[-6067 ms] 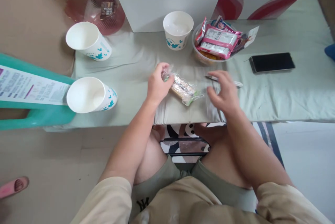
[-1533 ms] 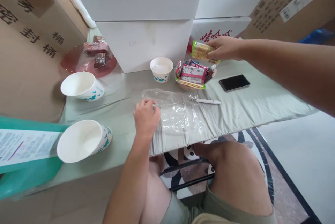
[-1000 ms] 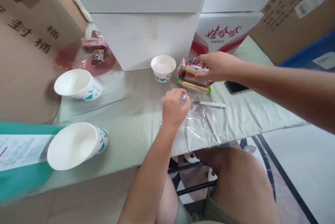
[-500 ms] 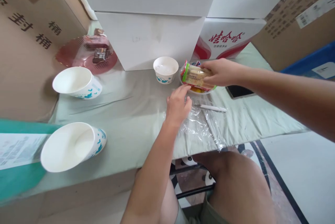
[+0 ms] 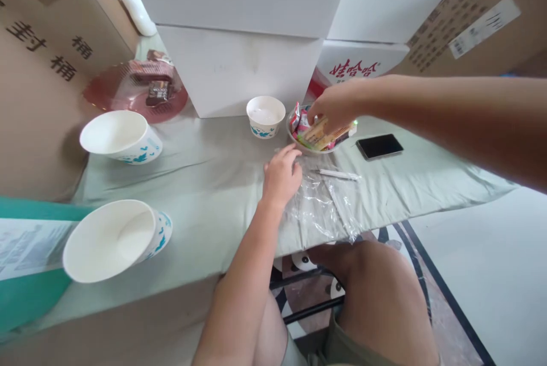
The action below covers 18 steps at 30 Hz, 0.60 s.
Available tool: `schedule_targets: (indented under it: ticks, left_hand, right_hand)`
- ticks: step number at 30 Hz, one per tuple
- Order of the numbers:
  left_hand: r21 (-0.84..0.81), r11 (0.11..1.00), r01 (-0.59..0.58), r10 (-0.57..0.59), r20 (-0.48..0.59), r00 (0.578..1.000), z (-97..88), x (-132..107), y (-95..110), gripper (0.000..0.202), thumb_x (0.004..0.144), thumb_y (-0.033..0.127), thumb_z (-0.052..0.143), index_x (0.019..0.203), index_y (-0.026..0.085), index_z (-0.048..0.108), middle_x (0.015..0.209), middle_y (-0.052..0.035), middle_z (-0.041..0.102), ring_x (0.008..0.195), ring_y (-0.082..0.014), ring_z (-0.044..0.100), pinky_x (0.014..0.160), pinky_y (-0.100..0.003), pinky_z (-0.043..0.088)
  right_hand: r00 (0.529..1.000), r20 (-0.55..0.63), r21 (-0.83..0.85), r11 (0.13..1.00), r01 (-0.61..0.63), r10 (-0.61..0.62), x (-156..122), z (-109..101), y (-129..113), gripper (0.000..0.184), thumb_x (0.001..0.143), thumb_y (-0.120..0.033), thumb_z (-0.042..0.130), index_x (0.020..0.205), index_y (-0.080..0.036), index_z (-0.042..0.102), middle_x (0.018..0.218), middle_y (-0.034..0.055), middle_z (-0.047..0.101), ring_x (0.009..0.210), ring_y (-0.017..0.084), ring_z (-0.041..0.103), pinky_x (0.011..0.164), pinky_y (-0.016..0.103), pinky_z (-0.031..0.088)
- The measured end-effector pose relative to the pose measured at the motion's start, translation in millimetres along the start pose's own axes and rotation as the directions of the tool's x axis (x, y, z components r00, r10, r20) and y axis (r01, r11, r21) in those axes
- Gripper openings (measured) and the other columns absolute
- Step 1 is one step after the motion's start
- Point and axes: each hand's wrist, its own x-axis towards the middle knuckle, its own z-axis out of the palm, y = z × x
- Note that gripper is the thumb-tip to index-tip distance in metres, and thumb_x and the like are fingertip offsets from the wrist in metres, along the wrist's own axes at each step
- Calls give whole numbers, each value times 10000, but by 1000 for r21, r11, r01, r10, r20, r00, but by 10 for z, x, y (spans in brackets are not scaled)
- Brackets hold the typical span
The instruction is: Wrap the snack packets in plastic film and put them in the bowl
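My right hand (image 5: 335, 106) reaches over a clear bowl (image 5: 294, 141) of wrapped snacks at the back of the table. Its fingers curl down onto a clear-and-green snack packet (image 5: 318, 135) with pale yellow food inside; part of the grip is hidden. Pink and red wrappers (image 5: 299, 120) show beside that packet. My left hand (image 5: 282, 175) is open and empty, with its fingertips at the bowl's near rim. Just right of it, a thin white pen-like tool (image 5: 339, 175) lies on crumpled clear plastic wrap (image 5: 318, 209).
A small white paper bowl (image 5: 265, 117) stands left of the snacks. Two larger paper bowls (image 5: 115, 132) are at the left, near a red plastic basket (image 5: 171, 105). A phone (image 5: 379, 146) lies at the right. White cartons (image 5: 239, 69) wall the back.
The snack packet has gone from tilted up to lying lower in the bowl under my right hand. My left hand has drawn slightly back. More of the phone now shows.
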Motion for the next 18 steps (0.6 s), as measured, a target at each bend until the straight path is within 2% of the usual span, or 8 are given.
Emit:
schedule_targets:
  ticks: [1,3,5,9,12,15,18]
  left_hand:
    - [3,1000,2,-2,16,1000,3,-19,3,399,898,92,479,1199,238,695,1506,-51,596,1369,-255,572,1110,-483,463]
    - [9,1000,-1,1,46,999,13,-49,6,400,899,89,470,1184,245,702,1502,-41,601,1357,-253,582,1103,-479,464]
    - [6,1000,-6,6,67,998,16,-68,8,399,903,91,468,1176,256,706,1491,-30,611,1351,-246,586,1098,-471,463]
    - [-25,1000,12,-11,59,998,-23,-63,-4,363,911,95,483,1149,248,710,1447,-36,644,1328,-224,605,1110,-450,457]
    - [-51,999,18,-16,28,999,-41,-28,-39,335,907,91,500,1117,230,722,1403,-58,671,1292,-224,632,1114,-429,468]
    - [-89,996,-26,26,-9,1000,-17,10,-97,320,894,84,511,1095,199,733,1357,-90,693,1254,-235,657,1111,-421,487]
    - [-113,991,-68,62,-55,997,21,35,-144,317,879,79,518,1078,190,739,1299,-101,714,1202,-242,680,1095,-424,507]
  right_hand:
    - [992,126,-73,997,33,-24,14,-52,-76,326,849,-390,690,1060,-164,793,964,41,759,904,189,691,806,348,456]
    - [935,350,-191,974,121,-47,35,-136,-215,419,828,-303,721,1235,-203,749,1044,66,754,908,203,690,785,345,452]
    - [905,424,-219,965,146,-40,63,-172,-309,511,838,-276,720,1345,-217,690,1049,79,750,854,194,682,753,338,441]
    - [899,437,-228,964,140,-27,143,-98,-322,527,858,-286,722,1373,-189,662,1051,87,744,813,180,660,732,326,417]
    - [905,424,-207,969,133,-33,126,1,-251,548,807,-261,771,1342,-187,674,983,30,740,726,129,619,710,281,408]
    - [928,372,-183,977,113,-38,18,70,-195,548,820,-203,734,1362,-235,655,923,-23,714,659,97,571,672,244,398]
    - [947,318,-116,989,92,-51,-54,77,-161,525,822,-177,710,1343,-210,659,990,-3,714,771,119,636,722,240,429]
